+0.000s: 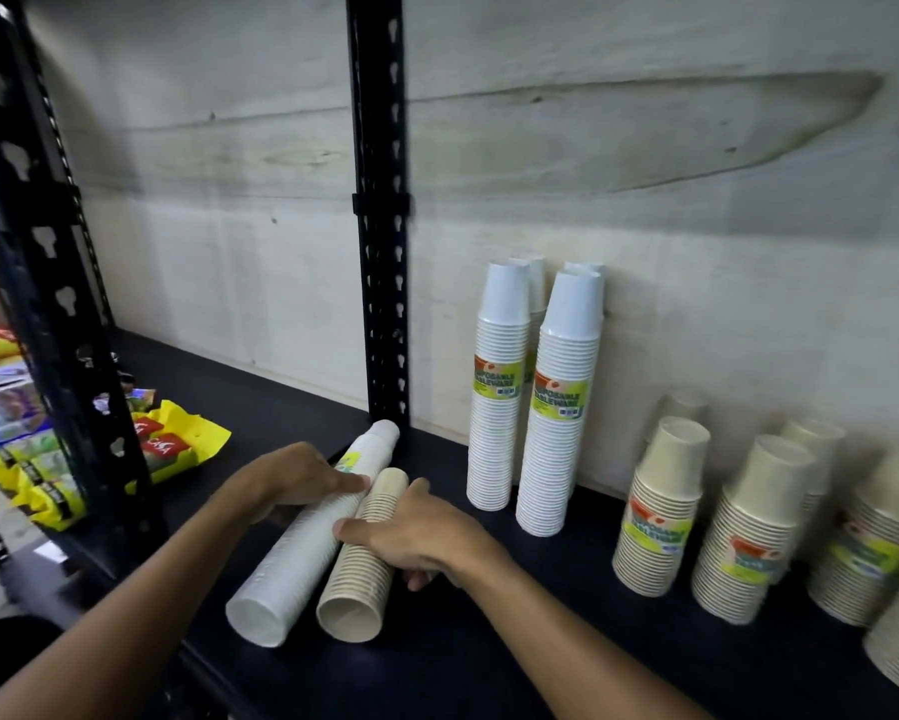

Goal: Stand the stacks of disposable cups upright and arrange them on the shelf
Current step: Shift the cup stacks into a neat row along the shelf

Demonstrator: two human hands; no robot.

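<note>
Lower centre: right hand (426, 532) wraps the lying tan stack (364, 558); left hand (297, 480) lies flat on the white stack (307, 532).

A pale wall (645, 163), streaked and stained, runs behind everything. A black perforated metal upright (382, 252) stands against it at centre, and a second black upright (47, 304) leans across the near left. Past that one, on the far left, lie yellow snack packets (187, 439) with red labels, and further left some blue and white packs (0, 402), too blurred to read.
</note>
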